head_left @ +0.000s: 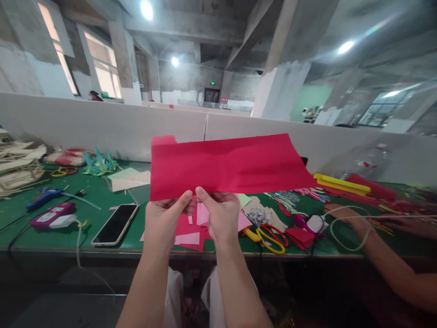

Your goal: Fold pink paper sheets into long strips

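Both my hands hold up a long sheet of red paper [218, 166] by its lower edge, above the table. My left hand [164, 221] pinches it with the thumb in front and fingers behind. Close beside it, my right hand [221, 212] grips the same edge in the same way. A folded flap shows at the sheet's upper left corner. Below the hands lie pink paper pieces [187, 238] and more red paper, partly hidden by my wrists.
On the green table [129, 237], a phone [115, 225], a purple power strip [54, 216] and a blue glue gun [44, 198] lie left. Scissors [271, 239] lie right. A co-worker's arm [375, 246] reaches in from the right. A white partition [102, 123] stands behind.
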### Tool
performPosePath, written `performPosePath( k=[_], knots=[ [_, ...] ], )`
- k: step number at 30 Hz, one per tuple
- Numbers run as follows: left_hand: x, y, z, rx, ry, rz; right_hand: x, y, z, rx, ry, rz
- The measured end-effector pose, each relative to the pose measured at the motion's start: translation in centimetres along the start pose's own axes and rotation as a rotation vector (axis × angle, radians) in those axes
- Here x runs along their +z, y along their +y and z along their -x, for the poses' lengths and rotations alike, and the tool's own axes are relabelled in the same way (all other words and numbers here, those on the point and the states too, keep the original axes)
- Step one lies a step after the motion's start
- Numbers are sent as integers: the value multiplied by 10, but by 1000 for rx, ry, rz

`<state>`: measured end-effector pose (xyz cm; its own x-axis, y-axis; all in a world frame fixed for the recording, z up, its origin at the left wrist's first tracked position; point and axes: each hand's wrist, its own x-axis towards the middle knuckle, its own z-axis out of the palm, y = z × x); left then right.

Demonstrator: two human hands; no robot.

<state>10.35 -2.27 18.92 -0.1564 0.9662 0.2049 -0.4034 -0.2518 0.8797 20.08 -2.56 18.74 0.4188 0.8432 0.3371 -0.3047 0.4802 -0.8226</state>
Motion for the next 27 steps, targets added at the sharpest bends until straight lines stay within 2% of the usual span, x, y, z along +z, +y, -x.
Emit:
performPosePath(
  k=[7, 12, 16, 27],
  knots=[
    [-2, 3, 1, 127, 13, -87, -2, -3, 1, 46, -17, 15],
    [-7, 5, 0, 121, 55, -113, -10, -5, -2, 52, -11, 11],
    [-10, 4, 0, 135, 37, -111, -14, -7, -4, 35, -14, -6],
    [-11, 6, -1, 153, 73, -34, -9, -13, -4, -8, -21, -18]
  ],
)
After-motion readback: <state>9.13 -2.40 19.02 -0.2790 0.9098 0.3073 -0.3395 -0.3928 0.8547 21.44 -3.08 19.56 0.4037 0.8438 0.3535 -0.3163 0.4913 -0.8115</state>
